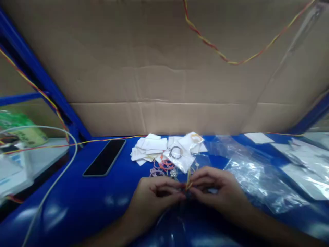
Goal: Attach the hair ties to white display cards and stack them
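Note:
My left hand [155, 197] and my right hand [222, 192] meet low in the middle of the view, fingertips pinched close together. Between them is a thin yellow hair tie [189, 180], its loop standing up from the fingers; blur hides its lower end. Just beyond lie several loose hair ties: red-orange ones [166, 163], a pink-purple one [156, 172] and a pale flower-like charm [173, 173]. Behind them is a pile of white cards [151, 145]. A dark hair tie [175, 152] rests on the pile, apparently in a clear bag.
A black phone [105, 158] lies left on the blue table [108, 195]. Clear plastic bags [257, 175] spread to the right, near white sheets [305, 168]. A white cable [58, 178] curves down at left. Cardboard [159, 82] stands behind, with a red-yellow twisted wire [231, 62] hanging.

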The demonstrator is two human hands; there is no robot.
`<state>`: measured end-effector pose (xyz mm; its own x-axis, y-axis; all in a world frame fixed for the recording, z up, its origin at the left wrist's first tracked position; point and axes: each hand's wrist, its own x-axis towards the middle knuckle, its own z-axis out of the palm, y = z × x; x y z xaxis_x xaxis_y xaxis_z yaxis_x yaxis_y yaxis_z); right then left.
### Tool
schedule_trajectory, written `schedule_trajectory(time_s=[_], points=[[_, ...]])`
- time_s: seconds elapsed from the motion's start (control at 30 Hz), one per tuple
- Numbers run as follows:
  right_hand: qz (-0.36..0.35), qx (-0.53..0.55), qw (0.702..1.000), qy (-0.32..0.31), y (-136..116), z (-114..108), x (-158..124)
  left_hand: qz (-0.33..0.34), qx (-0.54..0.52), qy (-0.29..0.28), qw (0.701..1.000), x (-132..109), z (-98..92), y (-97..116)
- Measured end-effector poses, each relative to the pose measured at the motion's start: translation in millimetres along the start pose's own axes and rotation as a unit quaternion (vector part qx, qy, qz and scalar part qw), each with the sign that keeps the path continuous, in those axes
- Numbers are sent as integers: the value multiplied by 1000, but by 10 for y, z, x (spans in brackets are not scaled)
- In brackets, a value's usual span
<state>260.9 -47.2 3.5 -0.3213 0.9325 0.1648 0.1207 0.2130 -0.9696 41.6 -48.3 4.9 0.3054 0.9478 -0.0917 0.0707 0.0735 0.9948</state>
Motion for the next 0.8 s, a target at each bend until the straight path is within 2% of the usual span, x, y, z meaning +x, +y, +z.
schedule_trajectory(time_s=[0.3, 0.47, 0.6, 0.7, 0.8], points=[[-91, -117, 988, -41, -37, -25, 19, 37, 46, -18, 998, -21, -13, 23], [-158, -172, 969, -80, -117, -4, -3, 23, 9, -13, 1000, -17, -4, 13], [-139, -256, 952, -94, -223, -14, -48, 21, -20, -1, 1000, -20, -1, -3], [-127, -269, 948, -110, -247, -17, -74, 19, -19, 2, 1000, -12, -4, -6], [-63, -275, 949, -143, -207, -8, -79, 22, 0, 13, 1000, -2, -5, -15]])
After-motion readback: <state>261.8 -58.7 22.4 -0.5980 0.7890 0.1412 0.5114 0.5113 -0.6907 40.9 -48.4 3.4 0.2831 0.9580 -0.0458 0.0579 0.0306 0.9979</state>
